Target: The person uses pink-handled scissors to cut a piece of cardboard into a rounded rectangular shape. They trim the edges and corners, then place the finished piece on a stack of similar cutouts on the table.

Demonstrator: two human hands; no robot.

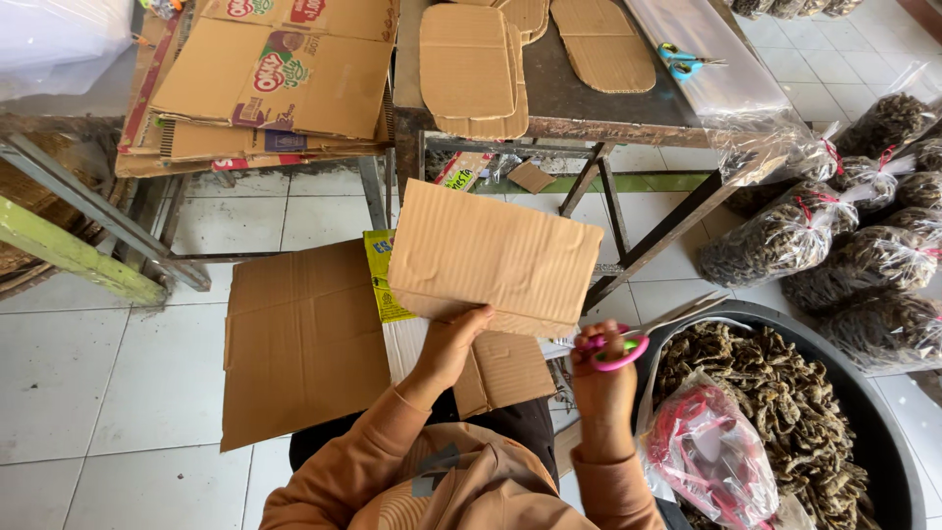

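Observation:
My left hand point(453, 344) grips the lower edge of a rectangular piece of brown corrugated cardboard point(491, 250) and holds it up in front of me. My right hand point(601, 378) is closed on a pair of scissors with pink handles point(618, 350), whose blades point left toward the cardboard's lower right corner. Beneath lies a large flattened cardboard box point(304, 339) across my lap and the tiled floor.
A dark table point(579, 98) ahead carries several cut cardboard shapes point(471, 69) and blue scissors point(682, 61). Flattened boxes point(265, 79) are stacked at upper left. A black tub point(898, 432) of dried brown pieces stands at right, with tied clear bags point(785, 240) of the same beside it.

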